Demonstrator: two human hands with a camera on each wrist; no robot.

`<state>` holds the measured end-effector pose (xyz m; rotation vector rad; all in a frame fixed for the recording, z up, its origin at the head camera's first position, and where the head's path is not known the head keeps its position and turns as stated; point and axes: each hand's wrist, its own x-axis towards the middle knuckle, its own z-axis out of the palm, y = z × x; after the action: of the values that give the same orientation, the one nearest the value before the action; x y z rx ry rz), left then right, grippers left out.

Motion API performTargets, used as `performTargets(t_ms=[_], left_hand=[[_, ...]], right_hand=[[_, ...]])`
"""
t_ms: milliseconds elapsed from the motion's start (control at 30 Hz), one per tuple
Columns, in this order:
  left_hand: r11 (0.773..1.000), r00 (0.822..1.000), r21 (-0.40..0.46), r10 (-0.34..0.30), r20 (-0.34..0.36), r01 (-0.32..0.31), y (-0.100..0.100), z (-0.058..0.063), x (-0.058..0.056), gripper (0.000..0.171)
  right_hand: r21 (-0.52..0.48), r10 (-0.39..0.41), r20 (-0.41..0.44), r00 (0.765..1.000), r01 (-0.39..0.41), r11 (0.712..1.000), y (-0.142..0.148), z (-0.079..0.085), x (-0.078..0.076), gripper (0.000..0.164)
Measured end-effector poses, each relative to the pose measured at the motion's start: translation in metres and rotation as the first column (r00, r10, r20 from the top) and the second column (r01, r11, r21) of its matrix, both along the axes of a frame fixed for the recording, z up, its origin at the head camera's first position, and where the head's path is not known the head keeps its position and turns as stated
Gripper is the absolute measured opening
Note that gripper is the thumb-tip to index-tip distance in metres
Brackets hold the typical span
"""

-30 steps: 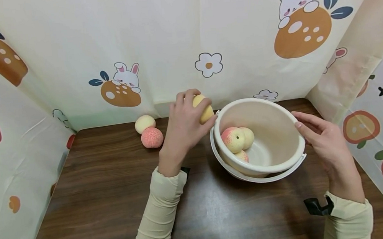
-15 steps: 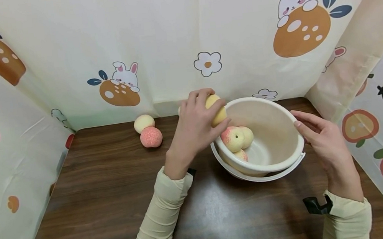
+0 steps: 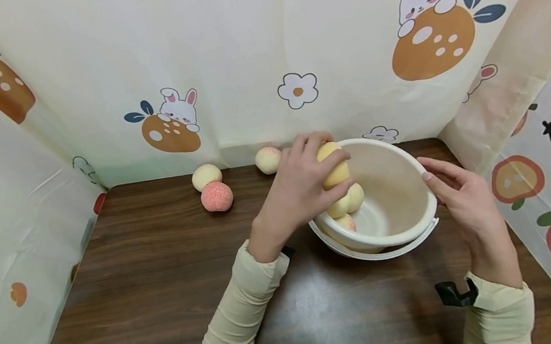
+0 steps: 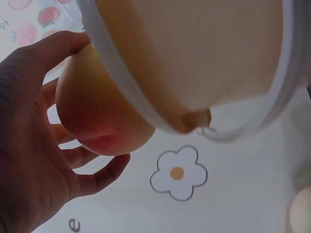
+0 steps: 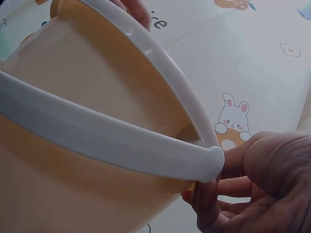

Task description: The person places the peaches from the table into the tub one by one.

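My left hand (image 3: pixel 299 183) holds a yellow peach (image 3: pixel 335 166) above the left rim of a cream bucket (image 3: pixel 391 183). In the left wrist view its fingers curl round the peach (image 4: pixel 102 111), whose underside is flushed pink, beside the bucket's white rim. Several peaches (image 3: pixel 354 197) lie at the left of the bucket's bottom, partly hidden by the left hand and the held peach. At the bucket's right side, my right hand (image 3: pixel 476 213) pinches the rim, thumb on the near side and fingers outside. The right wrist view shows this hand (image 5: pixel 272 179) at the handle's hinge.
A pale peach (image 3: pixel 207 177) and a pink peach (image 3: pixel 217 196) touch at the table's back left. Another pale peach (image 3: pixel 268 160) sits at the back edge behind my left hand. The bucket's white handle (image 3: pixel 378 256) hangs low round its front. Printed curtains (image 3: pixel 240 59) enclose the wooden table (image 3: pixel 158 294).
My left hand has carried the yellow peach rightward, from beside the bucket to over its left rim. The pale peach behind that hand has come into view. My right hand stays on the rim.
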<state>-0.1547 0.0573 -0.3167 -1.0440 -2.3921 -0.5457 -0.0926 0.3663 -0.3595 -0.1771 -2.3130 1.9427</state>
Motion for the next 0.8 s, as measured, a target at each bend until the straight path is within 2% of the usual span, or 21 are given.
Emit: performTargets(t_ms=[233,467,633,800], left_hand=[[0.998,0.998,-0.037,-0.054,0.043,0.056,0.013,-0.001,0.009,0.032],[0.989,0.992,-0.09,-0.115,0.049,0.119,0.027,-0.006,0.013,0.032],[0.974,0.988,-0.181,-0.123,0.09,0.138,0.038,-0.007,0.017,0.033],[0.947,0.984,-0.286,-0.113,0.141,0.149,0.049,-0.008,0.023,0.032]], right_hand=[[-0.007,0.0,0.005,1.0,0.0,1.0,-0.001,0.0,0.0,0.045],[-0.048,0.011,-0.011,1.0,-0.012,0.999,-0.002,-0.001,-0.001,0.043],[-0.083,0.022,-0.021,1.0,-0.024,0.996,-0.002,-0.001,0.0,0.042],[-0.057,0.021,-0.018,1.0,-0.022,0.998,-0.001,-0.001,0.0,0.044]])
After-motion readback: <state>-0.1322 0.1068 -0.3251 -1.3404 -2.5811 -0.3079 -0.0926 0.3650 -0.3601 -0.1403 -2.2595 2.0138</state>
